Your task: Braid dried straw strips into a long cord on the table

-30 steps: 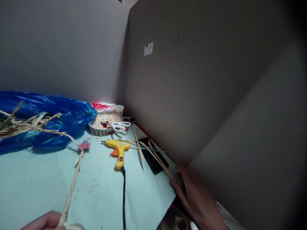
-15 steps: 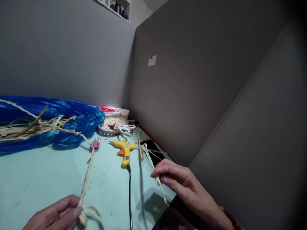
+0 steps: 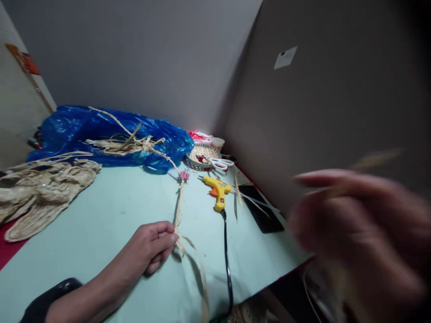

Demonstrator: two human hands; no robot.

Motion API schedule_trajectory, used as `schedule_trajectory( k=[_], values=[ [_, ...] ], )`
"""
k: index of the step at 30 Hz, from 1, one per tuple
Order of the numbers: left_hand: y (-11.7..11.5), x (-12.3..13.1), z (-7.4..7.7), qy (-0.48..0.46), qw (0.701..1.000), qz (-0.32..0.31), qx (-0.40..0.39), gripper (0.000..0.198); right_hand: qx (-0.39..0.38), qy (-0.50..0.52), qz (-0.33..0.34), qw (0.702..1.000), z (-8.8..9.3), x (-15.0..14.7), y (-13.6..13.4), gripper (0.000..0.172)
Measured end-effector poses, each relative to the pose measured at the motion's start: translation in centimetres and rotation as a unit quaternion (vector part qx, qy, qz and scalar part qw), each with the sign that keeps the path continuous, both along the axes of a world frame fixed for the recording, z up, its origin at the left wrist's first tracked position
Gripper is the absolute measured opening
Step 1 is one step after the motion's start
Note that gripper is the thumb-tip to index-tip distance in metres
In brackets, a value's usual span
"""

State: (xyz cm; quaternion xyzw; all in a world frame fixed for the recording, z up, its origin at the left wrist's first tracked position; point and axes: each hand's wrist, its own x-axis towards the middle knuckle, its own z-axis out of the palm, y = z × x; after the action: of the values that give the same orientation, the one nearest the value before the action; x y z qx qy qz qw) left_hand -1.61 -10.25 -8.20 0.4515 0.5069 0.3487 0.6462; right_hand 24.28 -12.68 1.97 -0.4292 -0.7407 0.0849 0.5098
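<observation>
My left hand pinches the near end of a twisted straw cord. At its far end the cord is gripped by a pink binder clip on the table. Loose straw tails hang from the pinched end, one long strand curving toward the near edge. Raised at the right and smeared by motion, my right hand is closed around a pale straw strip, whose tip sticks out above the fingers. Between the hands lies a yellow glue gun with an orange trigger.
A blue plastic bag with a bundle of straw lies at the back. Beside it are a woven basket, white-handled scissors and a cup. Woven straw pieces lie left. The glue gun's black cord crosses the table.
My right hand has picked up the straw strip from the table's right side and lifted it up. My left hand still holds the cord. The view has swung left.
</observation>
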Motion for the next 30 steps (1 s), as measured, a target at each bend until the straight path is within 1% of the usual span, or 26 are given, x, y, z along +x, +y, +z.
schedule_trajectory(
  k=[1,2,3,4,6,8,10,15,20,25,30],
  values=[
    [-0.1,0.0,0.2,-0.006,1.000,0.003,-0.004,0.029,-0.126,-0.004,0.053,0.991,-0.9,-1.4,0.1,0.024],
    [-0.1,0.0,0.2,-0.011,1.000,0.004,-0.008,0.029,-0.217,-0.013,0.107,0.970,-1.9,-2.8,0.3,0.019],
    [-0.2,0.0,0.2,-0.015,1.000,0.001,-0.011,0.030,-0.284,-0.016,0.154,0.946,-3.0,-4.0,0.5,0.015],
    [-0.2,0.0,0.0,-0.019,1.000,-0.002,-0.011,0.030,-0.322,-0.025,0.182,0.929,-3.9,-5.1,0.7,0.015],
    [-0.1,0.0,-0.2,-0.026,1.000,-0.007,-0.010,0.031,-0.356,-0.041,0.188,0.915,-5.7,-6.4,1.3,0.018],
    [0.0,0.0,-0.5,-0.034,0.999,-0.007,-0.009,0.029,-0.360,-0.059,0.190,0.912,-6.9,-7.0,1.7,0.024],
    [0.1,0.0,-0.6,-0.038,0.999,-0.002,-0.010,0.028,-0.351,-0.091,0.188,0.913,-7.7,-7.2,1.9,0.028],
    [0.0,0.1,-0.7,-0.027,1.000,0.008,-0.007,0.028,-0.301,-0.189,0.130,0.926,-8.8,-7.6,1.9,0.028],
    [0.0,-0.1,-0.9,-0.022,1.000,0.000,-0.011,0.027,-0.291,-0.220,0.108,0.925,-9.1,-8.0,1.9,0.027],
    [-0.1,-0.2,-0.9,-0.025,1.000,-0.010,-0.015,0.025,-0.288,-0.242,0.119,0.919,-9.0,-8.4,2.0,0.025],
    [-0.2,-0.1,-0.8,0.027,1.000,-0.011,0.007,0.024,-0.292,-0.238,0.131,0.917,-9.1,-8.5,2.1,0.029]
  ],
)
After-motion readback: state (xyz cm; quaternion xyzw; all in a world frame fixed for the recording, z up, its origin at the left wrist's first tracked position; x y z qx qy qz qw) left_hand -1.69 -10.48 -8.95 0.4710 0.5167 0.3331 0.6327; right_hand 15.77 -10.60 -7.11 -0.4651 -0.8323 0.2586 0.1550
